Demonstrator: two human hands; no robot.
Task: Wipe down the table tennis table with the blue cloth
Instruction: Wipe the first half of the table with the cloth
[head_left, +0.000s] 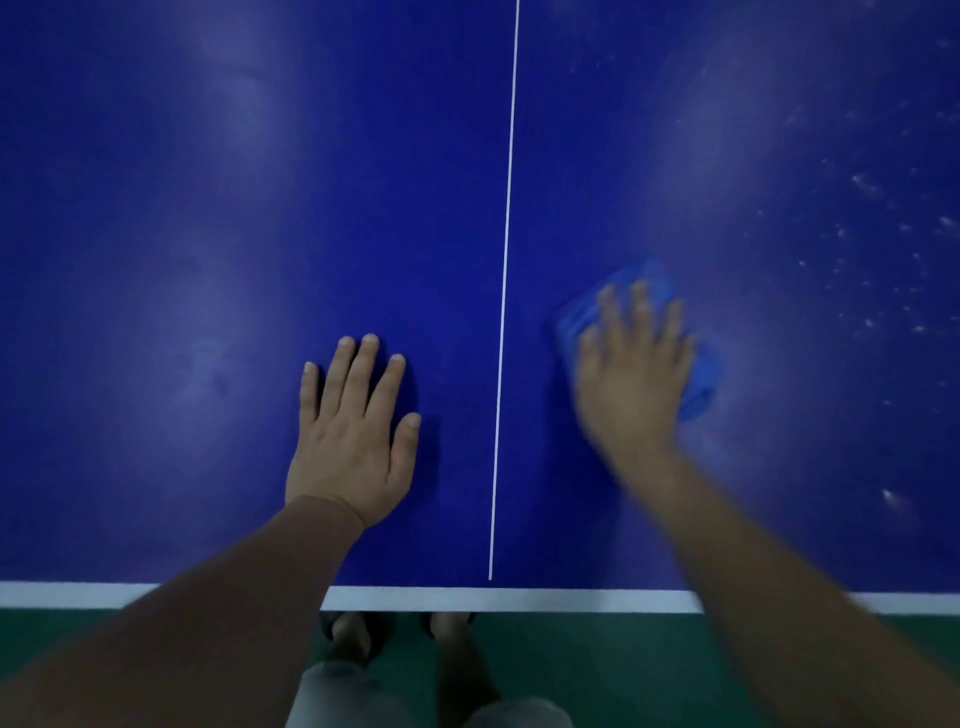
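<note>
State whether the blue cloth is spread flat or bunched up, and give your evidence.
Bunched up: the cloth shows only as a small wad peeking from under the flat right hand. Motion blur hides its folds.

I see the blue table — its white centre line runs to the white strip along the near edge. The cloth lies right of that line, the left hand flat left of it — pale specks toward the right edge.

The person showed bare forearms, short plain nails on the left hand, a motion-blurred right hand, pale grey shorts at the knees, and dark open slippers on feet just below the counter's near edge.
</note>
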